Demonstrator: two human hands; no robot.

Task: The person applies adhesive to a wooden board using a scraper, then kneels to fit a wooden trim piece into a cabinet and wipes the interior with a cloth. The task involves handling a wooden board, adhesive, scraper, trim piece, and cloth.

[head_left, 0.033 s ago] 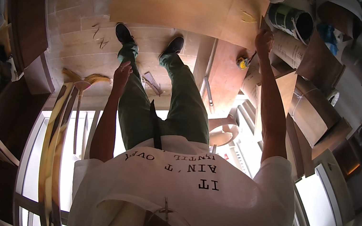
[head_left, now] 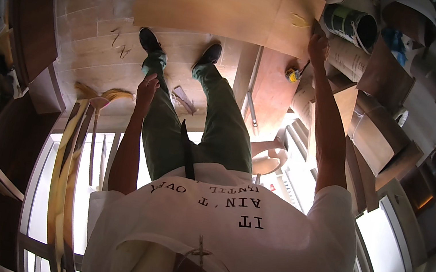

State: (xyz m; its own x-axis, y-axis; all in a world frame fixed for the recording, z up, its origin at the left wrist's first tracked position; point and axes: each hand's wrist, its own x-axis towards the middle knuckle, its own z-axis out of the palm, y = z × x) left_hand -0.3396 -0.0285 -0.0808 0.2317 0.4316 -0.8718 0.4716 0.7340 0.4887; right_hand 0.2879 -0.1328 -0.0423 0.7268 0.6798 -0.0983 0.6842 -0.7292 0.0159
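A broad light-brown wooden sheet (head_left: 212, 1) lies in front of my feet. A small yellowish smear (head_left: 298, 20) marks its right part. At the sheet's right edge is my right hand (head_left: 318, 49), its fingers closed together. Something thin and dark shows beyond the fingertips, too small to name. My left hand (head_left: 149, 83) hangs in front of my left shin, away from the sheet. Its fingers are loosely bent and slightly apart, with nothing visible in them. Just below the right hand, a yellow and black round tool (head_left: 292, 75) rests on a reddish-brown board (head_left: 274, 96).
A dark bucket (head_left: 345, 25) lies tipped at the right, near cardboard pieces (head_left: 378, 138). To the left, a broom (head_left: 99, 103) leans beside long wooden strips (head_left: 67, 168). Scraps (head_left: 183, 99) lie on the tiled floor (head_left: 83, 25) between my legs.
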